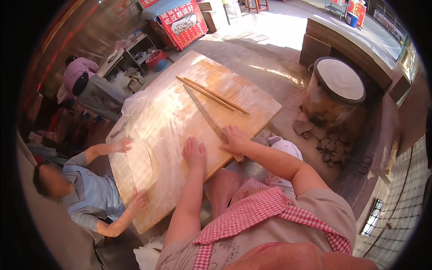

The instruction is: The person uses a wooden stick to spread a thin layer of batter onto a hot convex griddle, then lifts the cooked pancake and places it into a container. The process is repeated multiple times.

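Observation:
A floured wooden board (216,72) lies before me. My left hand (195,155) rests on its near edge, fingers spread, with nothing in it. On the right, my right hand (236,139) lies over the near end of a long flat wooden stick (204,109), thumb on one side and fingers on the other. Two thin wooden rolling pins (211,96) lie side by side farther up the board. A sheet of thin dough (141,163) is at the board's left side, under a co-worker's hands. A small scraper-like tool (118,131) and clear plastic wrap (135,103) lie near the left edge.
A co-worker in a blue apron (98,192) is at the left edge of the board. Another person (81,79) bends at a shelf behind. To the right stands a round drum stove (337,81) with a pale top, coal-like lumps (332,152) beside it. A red bucket (155,58) stands beyond the board.

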A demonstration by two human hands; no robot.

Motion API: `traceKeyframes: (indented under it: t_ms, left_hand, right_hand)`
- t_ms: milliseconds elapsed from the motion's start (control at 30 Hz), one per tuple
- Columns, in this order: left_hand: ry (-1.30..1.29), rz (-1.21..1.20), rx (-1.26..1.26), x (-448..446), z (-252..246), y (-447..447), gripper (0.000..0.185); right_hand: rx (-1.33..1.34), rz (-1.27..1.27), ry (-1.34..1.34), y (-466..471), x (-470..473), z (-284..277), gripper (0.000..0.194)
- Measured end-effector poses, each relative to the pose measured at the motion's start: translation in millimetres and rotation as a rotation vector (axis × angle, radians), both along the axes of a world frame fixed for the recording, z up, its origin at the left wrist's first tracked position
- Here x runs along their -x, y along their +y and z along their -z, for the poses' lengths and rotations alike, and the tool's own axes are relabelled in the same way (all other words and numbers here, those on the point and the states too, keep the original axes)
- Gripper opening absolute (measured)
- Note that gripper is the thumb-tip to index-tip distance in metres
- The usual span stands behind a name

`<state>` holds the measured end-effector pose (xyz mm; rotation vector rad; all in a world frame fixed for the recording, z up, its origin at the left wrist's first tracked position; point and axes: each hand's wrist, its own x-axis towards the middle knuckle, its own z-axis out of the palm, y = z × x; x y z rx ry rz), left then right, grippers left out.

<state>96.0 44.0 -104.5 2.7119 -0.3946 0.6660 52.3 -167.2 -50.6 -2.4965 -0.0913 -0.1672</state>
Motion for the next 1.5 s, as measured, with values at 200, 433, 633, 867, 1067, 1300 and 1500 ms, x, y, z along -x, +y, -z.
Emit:
traceKeyframes:
  t_ms: [200, 433, 633, 867, 1067, 1300, 1500]
  left_hand:
    - [-0.018, 0.012, -0.02, -2.6, 4.7, 7.5, 0.041]
    - [-0.052, 0.025, -0.018, -3.4, 1.1, 3.2, 0.04]
    - [-0.015, 0.006, -0.026, -3.9, -1.6, 2.9, 0.039]
    - [0.027, -0.035, -0.05, -4.4, 2.4, 4.9, 0.042]
    - [0.039, -0.009, -0.041, -3.3, -2.8, 5.5, 0.042]
    - [-0.024, 0.03, -0.025, -4.1, -2.5, 6.3, 0.041]
    - [0.009, 0.029, -0.024, -4.1, -0.1, 6.9, 0.041]
  right_hand:
    - [-0.034, 0.022, 0.223, 4.0, 11.8, 9.2, 0.035]
    - [-0.295, 0.126, 0.118, -31.7, 66.8, 23.7, 0.025]
    - [-0.759, 0.407, -0.225, -69.5, 90.8, 63.1, 0.02]
    - [-1.397, 0.621, -0.061, -101.3, 78.3, 65.0, 0.021]
    - [-1.393, 0.544, -0.001, -96.2, 74.9, 70.1, 0.02]
    - [-1.316, 0.439, 0.046, -84.3, 71.2, 76.2, 0.017]
    - [-1.222, 0.416, 0.058, -80.6, 69.6, 74.0, 0.017]
